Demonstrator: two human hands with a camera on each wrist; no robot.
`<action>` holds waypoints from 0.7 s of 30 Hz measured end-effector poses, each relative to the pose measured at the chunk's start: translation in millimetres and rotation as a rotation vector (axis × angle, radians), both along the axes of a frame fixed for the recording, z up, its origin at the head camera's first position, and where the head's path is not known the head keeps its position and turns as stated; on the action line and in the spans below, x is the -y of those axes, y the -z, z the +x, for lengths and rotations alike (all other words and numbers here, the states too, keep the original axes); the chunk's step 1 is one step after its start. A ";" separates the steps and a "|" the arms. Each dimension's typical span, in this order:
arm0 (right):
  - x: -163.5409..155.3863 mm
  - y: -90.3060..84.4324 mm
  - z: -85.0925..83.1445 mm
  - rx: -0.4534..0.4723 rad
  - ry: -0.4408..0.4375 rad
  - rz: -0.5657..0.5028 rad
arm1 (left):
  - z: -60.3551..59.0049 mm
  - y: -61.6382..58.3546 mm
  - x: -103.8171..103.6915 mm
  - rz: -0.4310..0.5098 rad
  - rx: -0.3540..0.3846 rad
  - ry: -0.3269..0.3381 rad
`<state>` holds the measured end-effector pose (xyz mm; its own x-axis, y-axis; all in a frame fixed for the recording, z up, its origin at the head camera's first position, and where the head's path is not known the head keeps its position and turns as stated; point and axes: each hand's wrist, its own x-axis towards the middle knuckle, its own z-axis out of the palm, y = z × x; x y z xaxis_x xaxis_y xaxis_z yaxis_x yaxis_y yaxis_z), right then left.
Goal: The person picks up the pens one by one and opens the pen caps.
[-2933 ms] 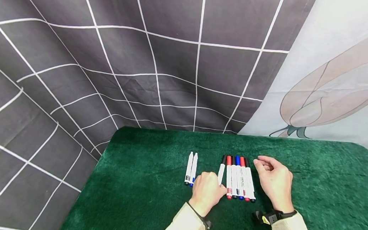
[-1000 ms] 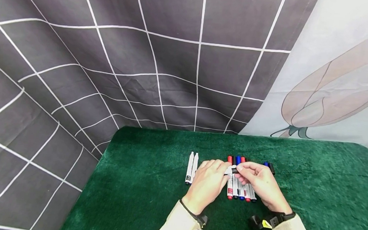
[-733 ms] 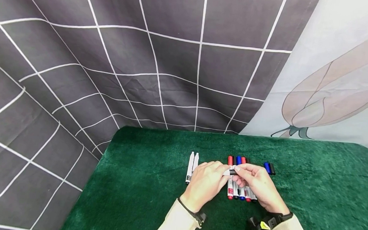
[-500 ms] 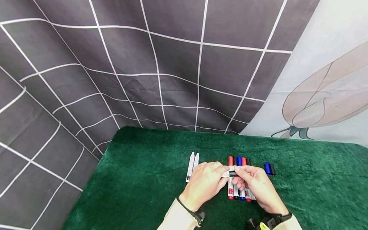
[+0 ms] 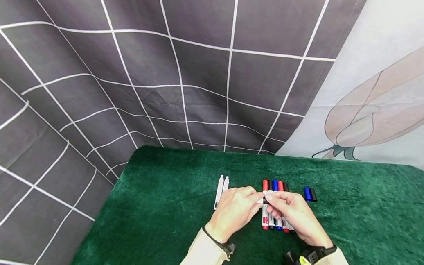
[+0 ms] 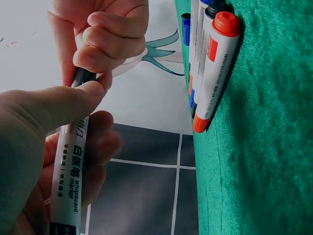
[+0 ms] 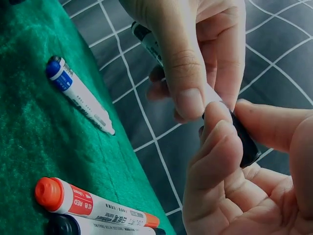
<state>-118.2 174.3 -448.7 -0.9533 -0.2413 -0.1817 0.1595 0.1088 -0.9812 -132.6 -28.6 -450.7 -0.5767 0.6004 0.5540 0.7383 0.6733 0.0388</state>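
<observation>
My left hand (image 5: pixel 234 212) grips a white whiteboard marker (image 6: pixel 68 176) by its barrel, thumb lying along it. The fingers and thumb of my right hand (image 5: pixel 293 214) pinch the marker's black cap (image 7: pixel 246 144). The hands meet over a row of capped markers (image 5: pixel 265 220) with red, black and blue caps, covering its middle. Whether the cap is fully seated or partly off is hidden by my fingers. Left of the left hand lie two uncapped markers (image 5: pixel 219 188), their lower ends partly covered; the right wrist view shows a blue one (image 7: pixel 83 98).
A loose blue cap (image 5: pixel 307 193) and a loose black cap (image 5: pixel 314 195) lie side by side beyond the right hand. Everything rests on a green cloth-covered table (image 5: pixel 155 210). A grey grid-patterned curtain (image 5: pixel 198 66) hangs behind its back edge.
My left hand has lifted the leftmost capped marker from the row and tilted it sideways. The right hand has moved left onto its cap, uncovering the loose caps. Lately the hands barely move.
</observation>
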 end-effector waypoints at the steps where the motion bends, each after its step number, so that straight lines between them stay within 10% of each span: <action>1: -0.1 -0.2 0.3 -0.003 -0.003 -0.001 | -0.1 0.0 0.3 0.002 -0.005 0.000; 21: 2.7 1.1 1.1 -0.027 0.047 0.043 | 2.3 -2.8 -0.6 -0.069 0.037 -0.013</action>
